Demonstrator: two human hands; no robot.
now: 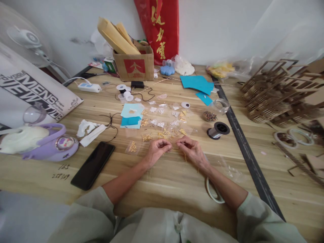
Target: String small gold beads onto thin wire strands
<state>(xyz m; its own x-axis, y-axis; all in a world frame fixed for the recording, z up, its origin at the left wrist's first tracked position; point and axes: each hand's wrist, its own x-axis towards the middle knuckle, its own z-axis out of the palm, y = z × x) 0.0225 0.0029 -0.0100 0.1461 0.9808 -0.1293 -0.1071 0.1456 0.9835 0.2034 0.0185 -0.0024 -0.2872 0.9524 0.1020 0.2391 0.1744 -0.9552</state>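
At the middle of the table, my left hand [157, 151] is closed in a pinch, thumb against fingertips. My right hand [193, 152] pinches just opposite, a small gap away. A thin gold chain [175, 150] runs between the two sets of fingertips, and a short end dangles below my right fingers. Its finest parts are too small to make out. Just beyond the hands lie loose gold findings [164, 134] and small clear bags of silver pieces [160, 124]. A bag of gold beads [132, 146] rests left of my left hand.
A wire spool [218, 130] and a jar of dark beads [210, 116] stand at the right. A black phone [93, 165] and a purple water bottle [50, 141] lie left. Behind are a cardboard box [134, 65] and blue sheets [196, 84]. Wooden racks [278, 94] fill the far right.
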